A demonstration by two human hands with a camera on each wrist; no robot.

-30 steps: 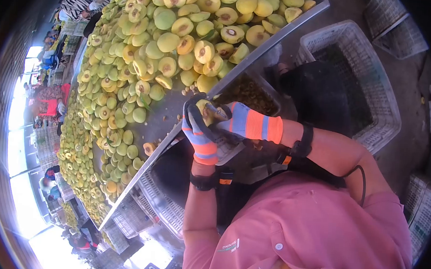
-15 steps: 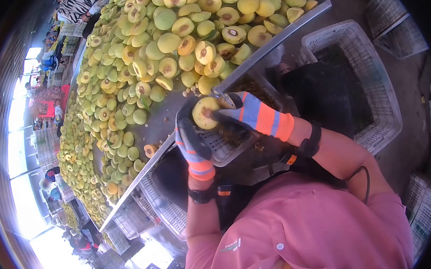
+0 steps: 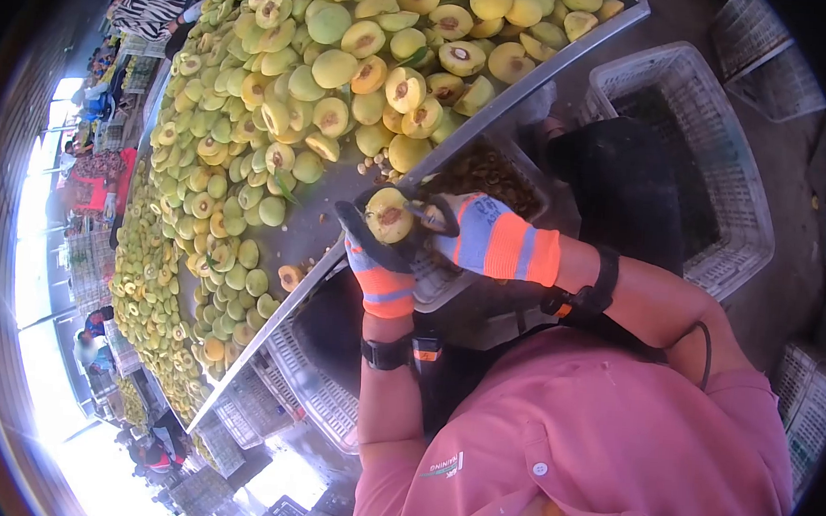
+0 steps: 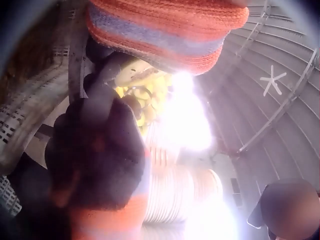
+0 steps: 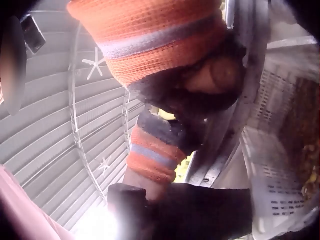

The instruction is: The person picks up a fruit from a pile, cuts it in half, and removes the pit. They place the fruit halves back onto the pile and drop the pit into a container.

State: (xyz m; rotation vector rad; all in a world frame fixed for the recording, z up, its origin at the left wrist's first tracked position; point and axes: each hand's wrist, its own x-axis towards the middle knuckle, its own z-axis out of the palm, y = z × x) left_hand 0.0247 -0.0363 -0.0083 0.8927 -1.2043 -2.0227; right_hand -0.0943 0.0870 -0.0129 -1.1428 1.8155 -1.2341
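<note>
My gloved left hand (image 3: 377, 267) holds a pale yellow-green peach (image 3: 389, 216), a brown patch in the middle of its upward face. Beside it, my gloved right hand (image 3: 490, 236) grips a pitting tool, whose round wooden handle end (image 5: 225, 75) shows in the right wrist view. The tool's working end lies close to the peach's right side. In the left wrist view, part of the peach (image 4: 135, 74) shows beneath the orange cuff. Both gloves are dark over the fingers, with orange and blue-grey bands at the wrist.
A metal-edged table (image 3: 527, 87) beyond my hands bears a large heap of peach halves (image 3: 335, 69). Below my hands stands a crate holding brown pits (image 3: 489, 179). A larger white crate (image 3: 748, 184) is at right. Other people work along the far left.
My right hand has drawn back slightly to the right of the peach, which earlier sat between both hands. The peach has turned, showing more of its face. The view has shifted slightly.
</note>
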